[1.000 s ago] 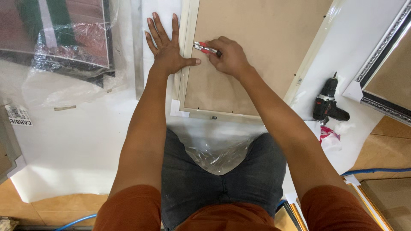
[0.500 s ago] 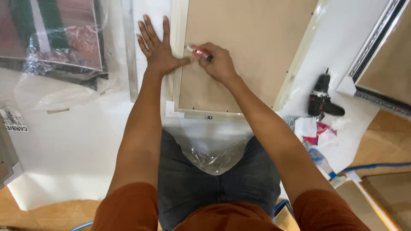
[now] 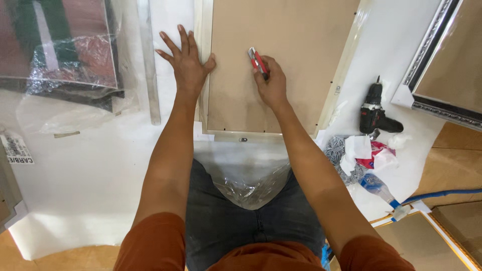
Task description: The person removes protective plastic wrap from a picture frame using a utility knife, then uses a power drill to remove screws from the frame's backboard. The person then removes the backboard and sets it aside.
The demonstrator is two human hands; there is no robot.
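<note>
A picture frame lies face down before me, its brown backing board [image 3: 281, 35] edged by a pale frame rail [image 3: 205, 30]. My left hand [image 3: 187, 62] rests flat with fingers spread, palm on the white sheet and thumb on the left rail. My right hand [image 3: 271, 83] is closed around a red utility knife [image 3: 257, 61], its tip pointing up and away on the backing board, well right of the left rail.
A black cordless drill [image 3: 375, 111] lies to the right, with crumpled white and red wrapping [image 3: 366, 153] and a plastic bottle [image 3: 377, 186] below it. A silver ornate frame [image 3: 427, 55] sits far right. Plastic-wrapped pictures [image 3: 60, 50] lie left. Clear plastic [image 3: 251, 188] bunches on my lap.
My right hand has carried the knife rightward, away from the left rail and onto the middle of the board. My left hand stays flat at the rail.
</note>
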